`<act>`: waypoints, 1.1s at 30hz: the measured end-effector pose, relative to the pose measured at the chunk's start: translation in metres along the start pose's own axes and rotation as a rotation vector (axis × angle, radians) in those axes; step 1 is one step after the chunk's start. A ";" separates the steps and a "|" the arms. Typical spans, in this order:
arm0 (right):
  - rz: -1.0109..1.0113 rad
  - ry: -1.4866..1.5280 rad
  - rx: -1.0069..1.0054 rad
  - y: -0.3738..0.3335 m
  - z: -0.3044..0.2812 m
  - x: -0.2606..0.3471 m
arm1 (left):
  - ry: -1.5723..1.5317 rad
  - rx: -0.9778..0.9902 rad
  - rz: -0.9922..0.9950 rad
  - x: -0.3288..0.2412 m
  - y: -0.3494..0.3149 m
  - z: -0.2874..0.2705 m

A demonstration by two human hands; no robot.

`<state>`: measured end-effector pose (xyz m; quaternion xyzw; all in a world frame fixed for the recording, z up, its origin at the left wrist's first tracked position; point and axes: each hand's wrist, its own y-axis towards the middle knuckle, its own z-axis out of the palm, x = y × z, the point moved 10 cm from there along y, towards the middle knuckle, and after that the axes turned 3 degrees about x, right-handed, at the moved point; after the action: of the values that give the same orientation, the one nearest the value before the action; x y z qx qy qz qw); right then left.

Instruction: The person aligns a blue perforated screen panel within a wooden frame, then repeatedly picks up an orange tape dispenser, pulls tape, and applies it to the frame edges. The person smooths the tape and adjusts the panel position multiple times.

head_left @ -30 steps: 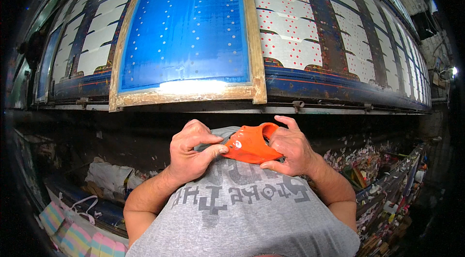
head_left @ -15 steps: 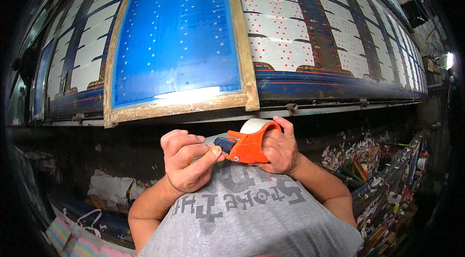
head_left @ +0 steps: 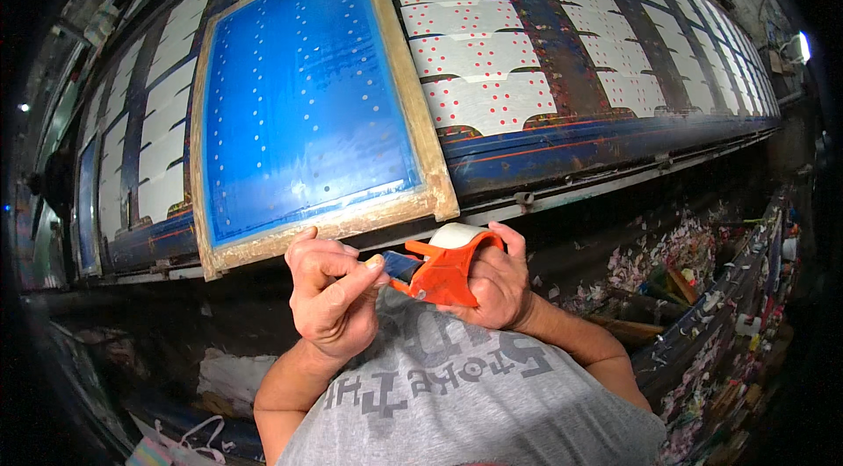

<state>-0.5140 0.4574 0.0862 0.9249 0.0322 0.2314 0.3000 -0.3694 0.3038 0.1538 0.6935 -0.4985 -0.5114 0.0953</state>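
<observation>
Holds orange dispenser (head_left: 448,280) in right hand (head_left: 499,292), just below centre of view, in front of grey shirt (head_left: 483,404). Wraps right fingers and thumb around rear of dispenser, grip closed on it; points one right finger upward beside tape roll (head_left: 455,236), pale, seated at top rear of dispenser. Aims dispenser's front end toward left of view.

Places left hand (head_left: 335,301) just left of dispenser, left of centre. Sets left thumb and forefinger narrow at dark front part (head_left: 402,266), other fingers curled. Cannot tell if pinching a tape end there or only touching the front; too small to resolve.

Surroundings: note wood-edged blue screen (head_left: 290,150), upper left of view, pale dots across it, overlapping near edge of long table (head_left: 571,147). Note red-dotted sheets (head_left: 483,101) along right side of screen, top centre; plain white sheets (head_left: 162,189) at upper left. Note mixed scraps (head_left: 672,242) heaped at right, lit lamp (head_left: 803,47) at upper right edge.
</observation>
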 end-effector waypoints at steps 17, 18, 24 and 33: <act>0.086 0.051 -0.190 -0.006 -0.022 -0.012 | -0.053 0.148 0.121 -0.011 0.041 0.032; 0.097 0.072 -0.190 -0.006 -0.023 -0.013 | -0.028 0.155 0.148 -0.014 0.044 0.033; 0.158 0.219 -0.260 -0.003 -0.026 -0.020 | 0.175 0.122 0.383 -0.034 0.054 0.043; 0.235 0.277 -0.208 -0.004 -0.022 -0.023 | 0.192 0.159 0.477 -0.026 0.055 0.051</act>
<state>-0.5438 0.4680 0.0901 0.8458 -0.0588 0.3917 0.3574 -0.4422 0.3171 0.1821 0.6071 -0.6750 -0.3658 0.2051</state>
